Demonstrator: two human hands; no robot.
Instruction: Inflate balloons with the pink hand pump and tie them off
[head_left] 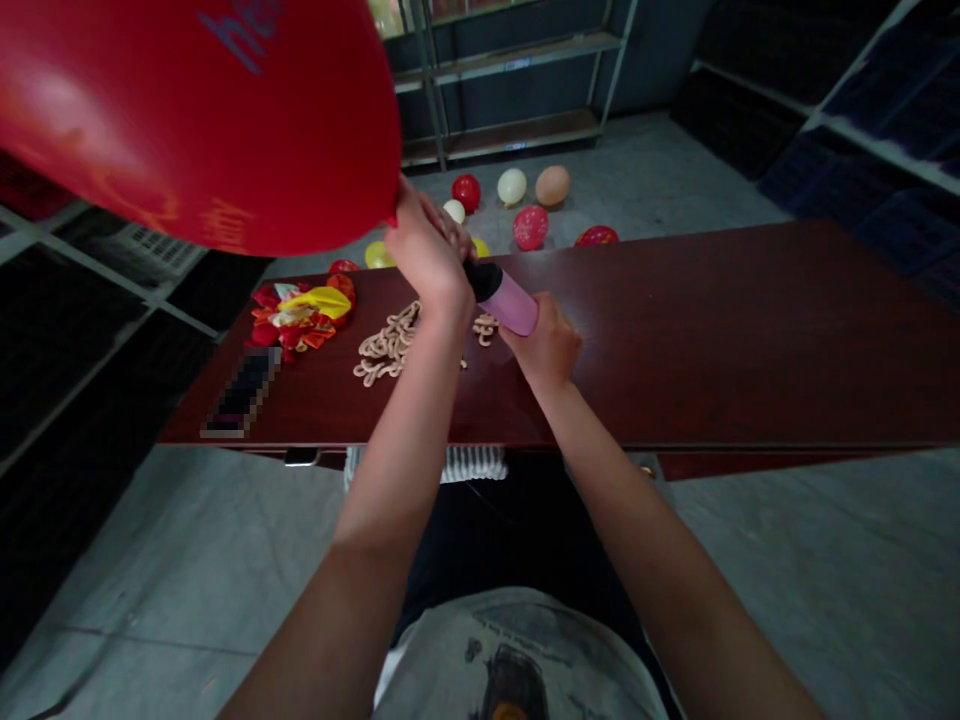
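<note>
A big red balloon point(195, 120), blown up tight and printed with blue lettering, hangs in the air above the far left of the table, its narrow end running down into the person's left hand point(427, 255). That hand is closed around the neck of the balloon, just above the black nozzle of a pink hand pump point(510, 300). The person's right hand point(544, 345) is wrapped closed around the pump's pink body, which lies tilted and seems to rest near the tabletop, with the nozzle end pointing up toward the left hand.

The dark reddish wooden table point(675, 340) spreads out under both hands. Just beside the left wrist lies a loose heap of tan balloon ties point(386, 345), and further left sits a pile of limp red, orange and yellow balloons point(296, 320). Near the table's front edge lies a flat object point(241, 392), too blurred to make out. Past the far edge, round balloons point(510, 190) in red, white, yellow and peach sit on the grey floor point(645, 160).
</note>
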